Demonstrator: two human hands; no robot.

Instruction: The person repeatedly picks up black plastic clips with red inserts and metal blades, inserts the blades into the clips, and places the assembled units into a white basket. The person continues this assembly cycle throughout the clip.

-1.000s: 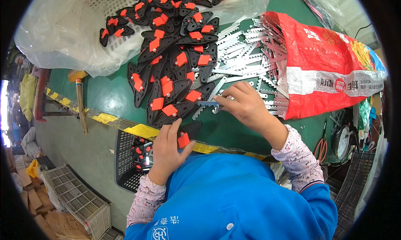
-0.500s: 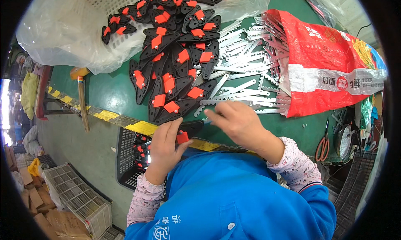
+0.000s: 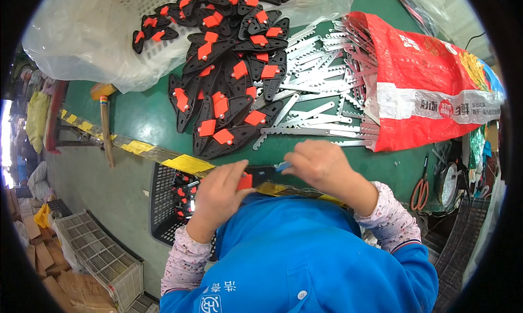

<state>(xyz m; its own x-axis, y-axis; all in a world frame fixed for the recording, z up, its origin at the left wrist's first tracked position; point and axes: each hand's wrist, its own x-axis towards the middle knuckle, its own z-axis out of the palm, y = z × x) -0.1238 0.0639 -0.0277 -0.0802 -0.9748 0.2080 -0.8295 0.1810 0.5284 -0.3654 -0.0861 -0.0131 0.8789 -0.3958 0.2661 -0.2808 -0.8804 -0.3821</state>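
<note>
At the near edge of the green desk (image 3: 147, 114), I watch the left hand (image 3: 220, 190) pinch a black piece (image 3: 262, 174) with a red block (image 3: 245, 182), while the right hand (image 3: 320, 163) closes its fingers on a slim, blue-looking strip (image 3: 283, 166) at that piece's right end; whether the strip sits inside, I cannot tell. I judge this piece unfinished. Beyond lies a large pile of similar black-and-red pieces (image 3: 229, 76), and right of it many loose notched metal strips (image 3: 324, 88) by the red sack's (image 3: 414, 73) mouth, so much seems left. Below the desk, a dark basket (image 3: 156, 215) already holds some black-and-red parts (image 3: 182, 193)
</note>
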